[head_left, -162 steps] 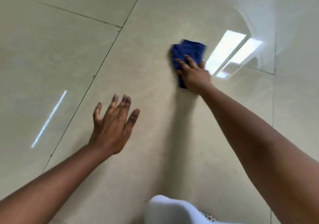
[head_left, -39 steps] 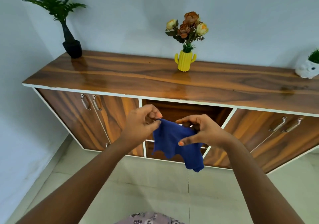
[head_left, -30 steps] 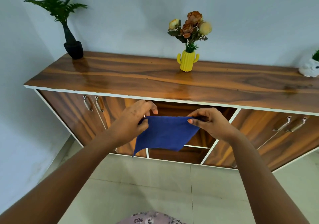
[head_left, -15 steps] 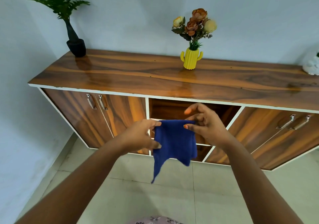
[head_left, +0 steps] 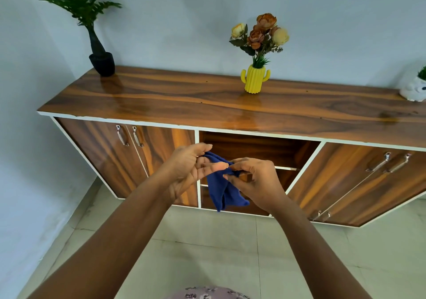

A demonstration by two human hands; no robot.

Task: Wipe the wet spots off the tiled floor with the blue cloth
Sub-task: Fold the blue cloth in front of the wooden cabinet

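Observation:
The blue cloth (head_left: 220,188) hangs folded in the air between my two hands, in front of the cabinet's open middle shelf. My left hand (head_left: 189,172) pinches its upper left edge with thumb and fingers. My right hand (head_left: 255,181) grips the upper right edge, close against the left hand. The cloth's lower part dangles loose below my fingers. The tiled floor (head_left: 207,252) lies below; I see no wet spots on the part in view.
A long wooden cabinet (head_left: 161,105) stands against the wall ahead. On it are a black potted plant (head_left: 101,61), a yellow cactus vase with flowers (head_left: 254,80) and a white pot (head_left: 412,88) at the far right. A wall closes the left side.
Earlier my right hand wiped the floor with the cloth. Since then the view has lifted to the cabinet, and both hands spread the cloth, then brought its edges together so it hangs narrower.

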